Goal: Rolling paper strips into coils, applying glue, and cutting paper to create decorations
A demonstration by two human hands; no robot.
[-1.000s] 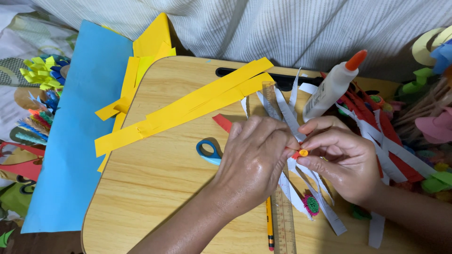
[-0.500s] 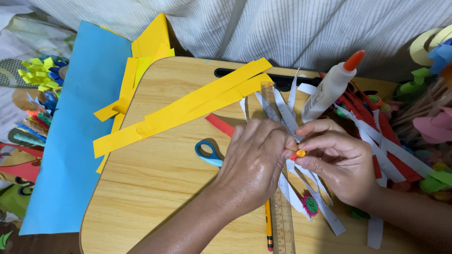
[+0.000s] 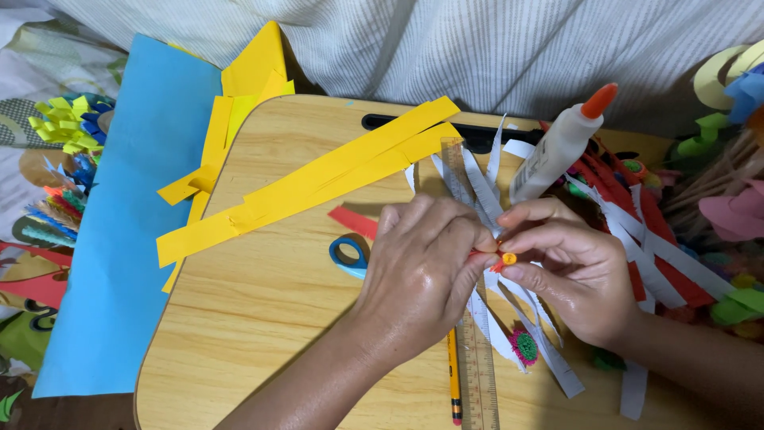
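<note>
We see both hands pinching a small orange rolled paper coil (image 3: 508,258) between them. The left hand (image 3: 426,267) and right hand (image 3: 573,267) meet above the wooden worktop (image 3: 263,318). It may be joined to a red strip, hidden by fingers.

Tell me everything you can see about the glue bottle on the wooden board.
The glue bottle is a slim, whitish translucent plastic bottle with an orange cone cap, which looks closed. It lies tilted, cap pointing up and to the right, at the far right part of the wooden board. Its base rests on white paper strips, with red paper strips beside it. No hand touches it; the right hand works just below it.
</note>
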